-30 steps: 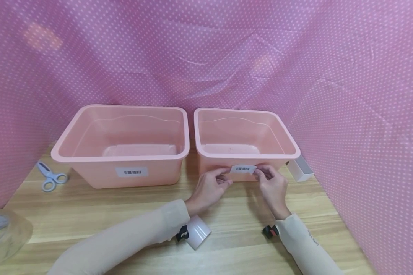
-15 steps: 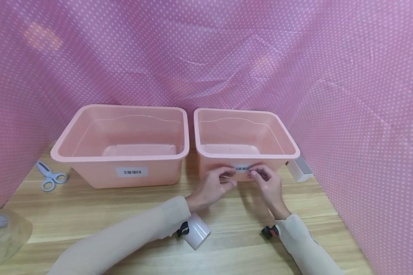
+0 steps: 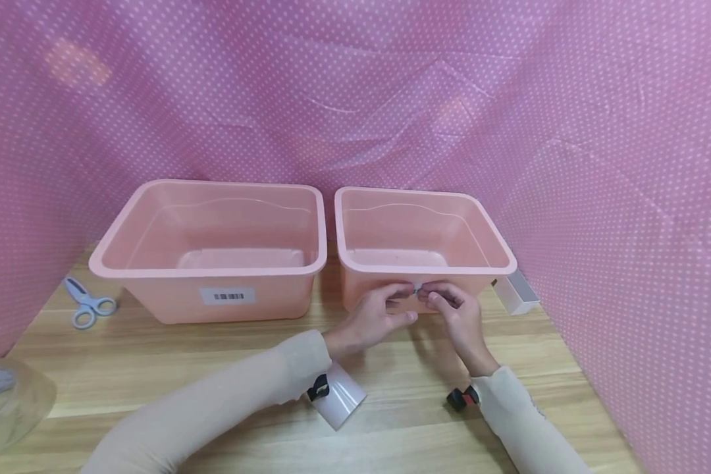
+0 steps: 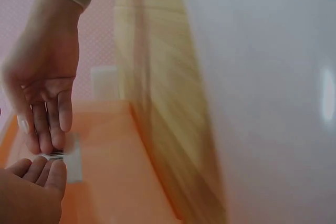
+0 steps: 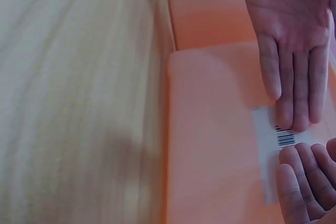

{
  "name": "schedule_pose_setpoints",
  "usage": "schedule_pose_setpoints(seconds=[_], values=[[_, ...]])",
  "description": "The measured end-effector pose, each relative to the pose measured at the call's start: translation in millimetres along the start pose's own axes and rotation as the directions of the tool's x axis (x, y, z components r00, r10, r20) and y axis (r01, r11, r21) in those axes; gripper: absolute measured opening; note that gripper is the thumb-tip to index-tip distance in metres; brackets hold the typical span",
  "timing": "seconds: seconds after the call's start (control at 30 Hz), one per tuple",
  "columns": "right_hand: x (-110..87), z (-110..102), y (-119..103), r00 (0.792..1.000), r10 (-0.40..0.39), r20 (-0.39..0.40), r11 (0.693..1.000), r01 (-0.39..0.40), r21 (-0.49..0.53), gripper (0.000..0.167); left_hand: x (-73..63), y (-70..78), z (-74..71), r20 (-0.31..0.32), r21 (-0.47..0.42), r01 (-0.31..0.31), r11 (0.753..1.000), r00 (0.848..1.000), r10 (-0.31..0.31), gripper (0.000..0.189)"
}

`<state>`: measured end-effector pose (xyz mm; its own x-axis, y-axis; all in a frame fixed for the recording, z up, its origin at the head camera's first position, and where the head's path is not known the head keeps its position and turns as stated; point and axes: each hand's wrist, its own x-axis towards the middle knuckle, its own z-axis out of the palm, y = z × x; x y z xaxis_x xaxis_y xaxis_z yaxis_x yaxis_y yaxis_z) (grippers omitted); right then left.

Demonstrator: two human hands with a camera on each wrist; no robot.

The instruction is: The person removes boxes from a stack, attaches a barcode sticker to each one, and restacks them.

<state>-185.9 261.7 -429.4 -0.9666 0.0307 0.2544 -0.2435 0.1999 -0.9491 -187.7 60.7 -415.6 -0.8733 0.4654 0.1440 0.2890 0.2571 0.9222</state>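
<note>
On the front wall of the right pink plastic bin (image 3: 426,269) is a white barcode label (image 5: 266,156), mostly covered by fingers in the head view. My left hand (image 3: 370,319) lies against the label's left part with its fingers extended. From the other side my right hand (image 3: 463,326) rests its fingers on the label, their tips close to those of the left. Between the two sets of fingertips a strip of the barcode (image 5: 286,137) shows. Neither hand is curled round anything. The label looks flat on the bin in both wrist views.
A matching pink bin (image 3: 213,272) with its own barcode label (image 3: 228,296) stands to the left. Blue scissors (image 3: 85,304) and a roll of clear tape (image 3: 32,411) lie at the left. A glossy pale sheet (image 3: 343,398) lies under my left wrist; a white box (image 3: 515,293) sits right.
The label was pinched at both ends and slightly bowed; now it lies against the bin. Both hands have moved inward along it, fingertips coming nearly together over the barcode.
</note>
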Motion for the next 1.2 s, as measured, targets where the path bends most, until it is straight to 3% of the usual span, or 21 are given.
schedule_pose_setpoints(seconds=[0.13,0.3,0.53,0.67,0.9,1.2], values=[[0.5,1,1,1.000,-0.016,0.005,1.000,0.016,-0.006,0.019,1.1,0.8,-0.3,0.008,0.002,0.013,1.000,1.000,-0.013,0.055],[-1.3,3,10,0.999,0.037,0.034,0.999,-0.036,-0.021,0.018,-0.2,-5.0,2.7,0.038,-0.052,0.068,0.996,0.997,-0.066,0.055],[0.2,5,0,1.000,-0.002,0.007,1.000,0.002,-0.011,0.018,3.1,4.6,-2.5,-0.008,-0.046,0.008,0.999,1.000,-0.009,0.055],[2.1,4,-6,1.000,-0.021,-0.007,1.000,0.021,-0.014,0.019,2.6,8.9,-4.7,0.005,-0.067,0.017,0.998,1.000,-0.017,0.056],[-1.2,3,7,0.999,0.044,0.011,0.999,-0.044,-0.009,0.017,-1.7,-7.1,1.1,0.026,-0.088,0.068,0.994,0.997,-0.066,0.055],[-1.6,4,8,0.999,0.033,0.012,0.999,-0.033,-0.004,0.018,-2.5,-11.3,0.4,0.030,-0.133,0.070,0.989,0.997,-0.066,0.057]])
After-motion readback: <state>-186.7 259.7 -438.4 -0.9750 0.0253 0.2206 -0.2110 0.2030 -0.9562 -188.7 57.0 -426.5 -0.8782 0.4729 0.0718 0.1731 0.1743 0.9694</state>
